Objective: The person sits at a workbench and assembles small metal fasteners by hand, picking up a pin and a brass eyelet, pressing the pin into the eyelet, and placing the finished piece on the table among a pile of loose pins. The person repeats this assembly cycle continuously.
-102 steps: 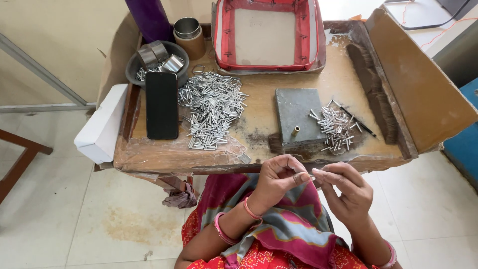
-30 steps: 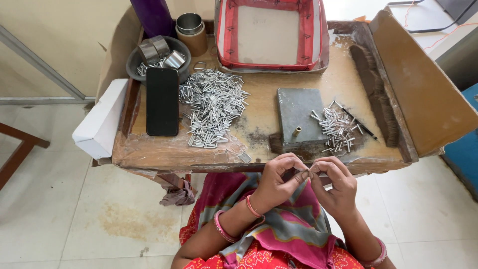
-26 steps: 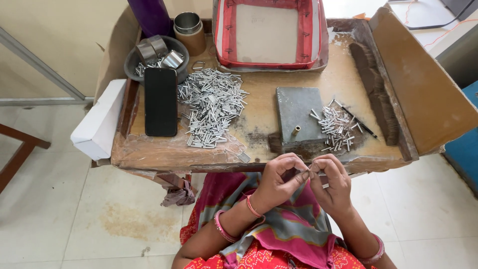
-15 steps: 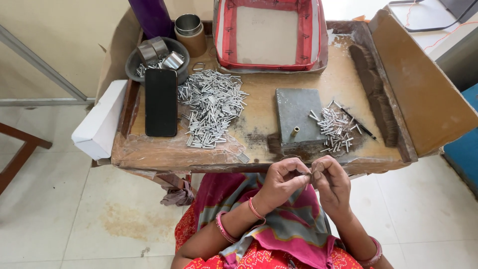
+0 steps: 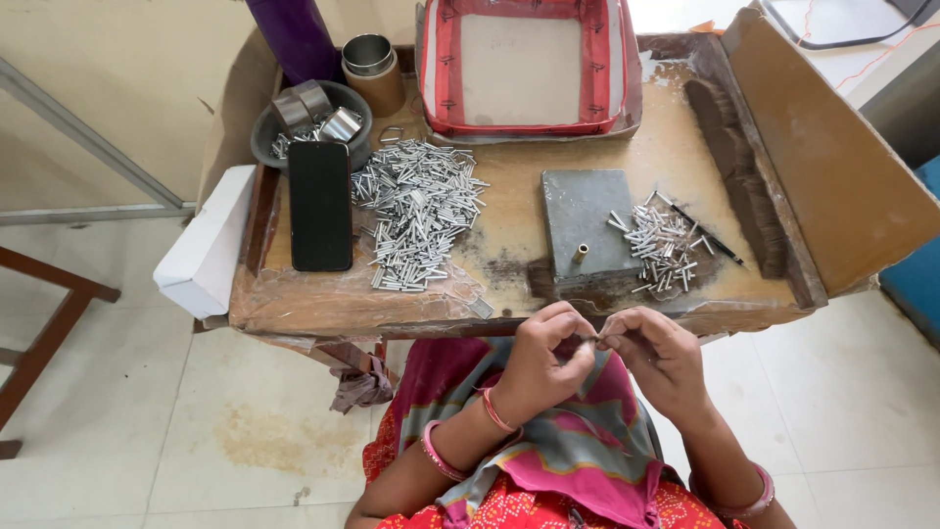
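Note:
My left hand [image 5: 545,358] and my right hand [image 5: 658,355] meet fingertip to fingertip just below the front edge of the wooden table [image 5: 509,284], above my lap. Both pinch a small thin metal piece [image 5: 591,340] between them; most of it is hidden by the fingers. Directly beyond the hands sits a grey metal block [image 5: 585,228] with a short brass pin [image 5: 580,254] standing near its front edge. A small heap of short metal tubes [image 5: 661,247] lies right of the block. A large heap of the same tubes [image 5: 419,225] lies to the left.
A black phone [image 5: 319,204] lies flat at the left. Behind it stand a dark bowl of metal parts [image 5: 311,122], a tin can [image 5: 373,71] and a purple bottle [image 5: 295,36]. A red-rimmed tray [image 5: 532,69] sits at the back. A white box [image 5: 205,242] hangs off the left edge.
My hands have come closer together and now touch at the fingertips, and have shifted slightly right along the table's front edge. Nothing on the table has moved.

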